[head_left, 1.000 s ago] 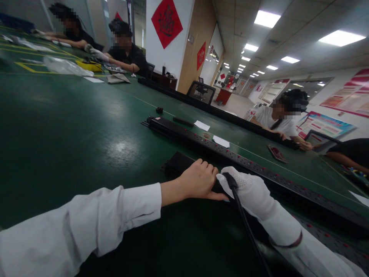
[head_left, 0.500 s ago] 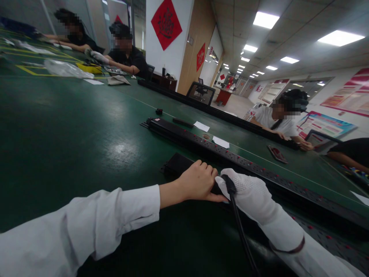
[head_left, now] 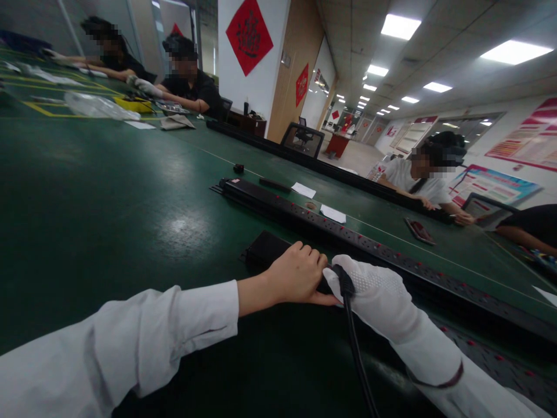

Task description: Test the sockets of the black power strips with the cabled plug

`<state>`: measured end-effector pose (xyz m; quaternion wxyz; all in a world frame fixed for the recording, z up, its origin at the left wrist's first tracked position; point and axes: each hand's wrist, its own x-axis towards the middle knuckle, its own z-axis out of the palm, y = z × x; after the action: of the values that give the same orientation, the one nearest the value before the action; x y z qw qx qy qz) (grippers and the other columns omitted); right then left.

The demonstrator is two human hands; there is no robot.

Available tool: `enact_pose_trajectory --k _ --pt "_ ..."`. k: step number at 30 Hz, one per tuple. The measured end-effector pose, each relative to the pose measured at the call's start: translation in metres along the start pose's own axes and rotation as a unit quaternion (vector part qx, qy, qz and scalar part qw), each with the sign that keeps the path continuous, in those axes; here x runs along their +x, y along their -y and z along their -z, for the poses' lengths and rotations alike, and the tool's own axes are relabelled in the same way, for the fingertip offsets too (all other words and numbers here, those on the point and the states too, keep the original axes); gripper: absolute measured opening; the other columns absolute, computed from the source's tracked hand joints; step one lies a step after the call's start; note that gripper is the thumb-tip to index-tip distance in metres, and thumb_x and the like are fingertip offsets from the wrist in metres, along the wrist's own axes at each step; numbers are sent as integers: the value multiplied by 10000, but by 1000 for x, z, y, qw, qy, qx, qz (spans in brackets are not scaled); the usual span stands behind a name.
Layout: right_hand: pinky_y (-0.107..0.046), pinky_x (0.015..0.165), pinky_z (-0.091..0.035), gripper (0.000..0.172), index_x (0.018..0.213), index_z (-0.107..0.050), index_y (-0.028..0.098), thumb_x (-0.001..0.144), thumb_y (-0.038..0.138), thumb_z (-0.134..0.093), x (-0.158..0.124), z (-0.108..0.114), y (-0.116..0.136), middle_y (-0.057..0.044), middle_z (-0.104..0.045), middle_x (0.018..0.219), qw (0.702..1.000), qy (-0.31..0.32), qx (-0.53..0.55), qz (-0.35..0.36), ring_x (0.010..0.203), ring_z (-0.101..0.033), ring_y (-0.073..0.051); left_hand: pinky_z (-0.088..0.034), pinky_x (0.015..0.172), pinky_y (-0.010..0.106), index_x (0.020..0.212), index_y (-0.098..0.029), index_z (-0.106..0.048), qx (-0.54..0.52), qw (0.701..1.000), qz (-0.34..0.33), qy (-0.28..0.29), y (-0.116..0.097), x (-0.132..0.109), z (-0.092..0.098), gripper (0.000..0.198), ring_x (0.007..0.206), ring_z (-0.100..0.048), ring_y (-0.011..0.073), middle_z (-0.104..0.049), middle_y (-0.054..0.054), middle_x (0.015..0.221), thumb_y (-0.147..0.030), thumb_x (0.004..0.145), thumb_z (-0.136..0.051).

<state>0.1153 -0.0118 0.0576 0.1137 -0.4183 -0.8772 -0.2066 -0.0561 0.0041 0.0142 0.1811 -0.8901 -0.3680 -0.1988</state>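
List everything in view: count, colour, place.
Table: 1, green, foreground
Power strips: 2, black, mid-table and lower right
Bar: 1, black, centre, maybe strip end
Cord: 1, black, lower centre
Rail: 1, black, far edge
Small pieces: 2, black, centre
Papers: 4+, white, scattered
Phone: 1, dark, right
Plastic bag: 1, translucent, upper left
Clutter: uncounted, mixed, upper left
Chairs: 3+, black, background
Wall signs: several, mostly red, background
Lights: many, white, ceiling
Workers: 4, black or white tops, opposite
Sleeves: 2, white, below
Left grip: 1, bare, on bar
Right grip: 1, white-gloved, on cord

No text is legible; the red diamond sign [head_left: 249, 37] bears unclear characters.
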Motion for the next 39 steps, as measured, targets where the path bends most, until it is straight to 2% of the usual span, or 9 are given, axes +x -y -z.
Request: enact_pose_trajectory --k 5,16,22,32,39 --pt "-226 541 -313 358 822 -573 200 898 456 -333 -1 3 4 -16 -595 675 999 23 -17 -20 573 -538 -113 -356 601 338 835 -125 -566 -5 1000 2 4 1 -1 0 701 669 -554 217 -590 93 786 -726 797 -207" --pt "-231 550 -308 388 838 -573 203 906 468 -297 0 3 6 -23 -598 681 999 27 -26 -27 595 -552 -122 -355 597 338 837 -123 -566 -7 1000 -2 10 1 0 0 719 669 -554 217 -592 101 800 -732 793 -188" --pt "-231 513 -274 377 787 -568 203 900 461 -317 -2 3 7 -10 -584 642 999 13 -43 -27 536 -515 -105 -354 612 340 846 -122 -565 -8 1000 -2 10 1 0 0 710 678 -558 218 -592 103 799 -728 795 -198" --pt "-226 563 -341 380 868 -578 196 905 460 -307 -3 0 6 -29 -615 706 999 15 -18 -26 615 -571 -125 -355 616 343 848 -129 -565 0 1000 0 5 0 0 0 709 673 -549 216 -586 89 793 -725 799 -184" --pt "-236 559 -354 386 870 -590 198 907 449 -299 -3 4 7 -35 -626 706 999 6 -44 -15 609 -577 -140 -359 602 345 845 -130 -561 -2 1000 -3 3 0 0 -3 716 669 -547 221 -587 92 795 -733 793 -179"
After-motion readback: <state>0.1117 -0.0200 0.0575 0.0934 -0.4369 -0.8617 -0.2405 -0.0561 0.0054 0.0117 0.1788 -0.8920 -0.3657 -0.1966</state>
